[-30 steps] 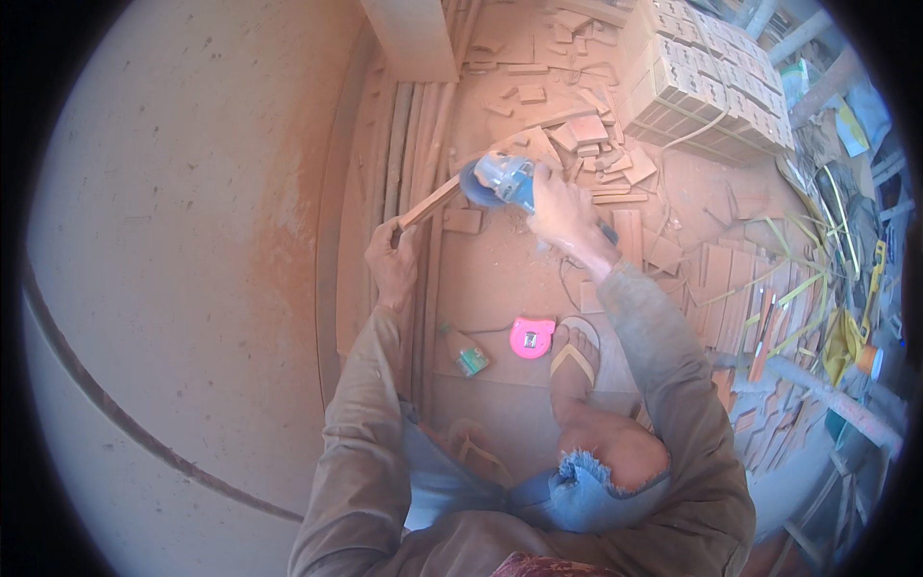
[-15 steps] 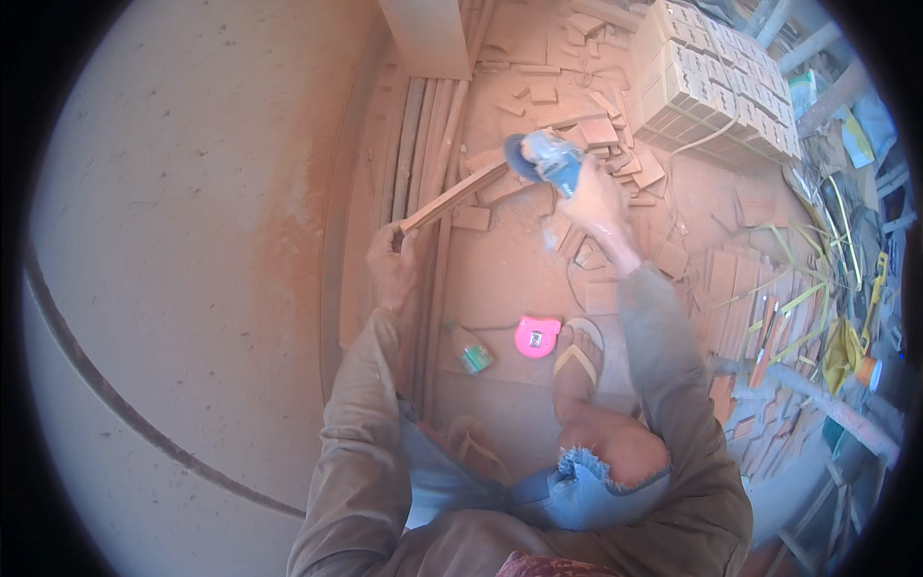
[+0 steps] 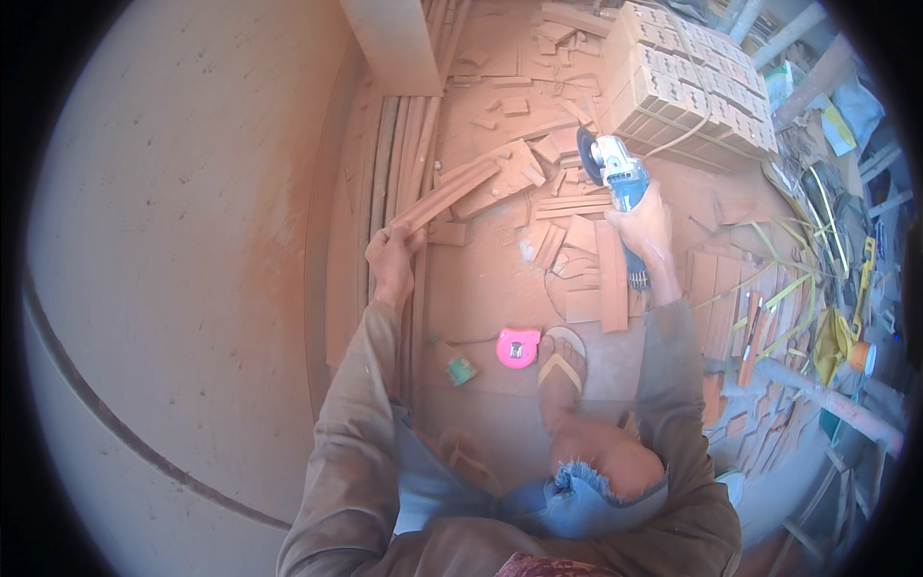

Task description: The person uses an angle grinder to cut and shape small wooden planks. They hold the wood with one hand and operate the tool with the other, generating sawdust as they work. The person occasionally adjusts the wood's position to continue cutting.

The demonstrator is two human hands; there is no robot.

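Note:
My left hand [image 3: 389, 258] grips the near end of a long, narrow strip of reddish tile [image 3: 447, 192], which slants away to the right. My right hand [image 3: 642, 226] is wrapped round the body of a blue and white angle grinder [image 3: 627, 183]. The grinder's dark disc [image 3: 587, 154] faces left, apart from the strip. Beneath the strip's far end lies a broader, dusty tile piece [image 3: 502, 181]. A pink tape measure [image 3: 518, 348] rests on the floor by my sandalled foot, with a small green packet [image 3: 461, 369] to its left.
Strapped stacks of tiles [image 3: 687, 91] stand at the far right. Broken tile pieces [image 3: 567, 240] litter the dusty floor. Long poles [image 3: 396, 163] lie along the wall [image 3: 183, 240] at the left, beside an upright post [image 3: 394, 43]. Tile strips, yellow straps and a yellow level [image 3: 865, 274] crowd the right.
The grinder has moved right, away from the tile strip, and now stands more upright. My left hand still holds the strip. The whole view has shifted slightly.

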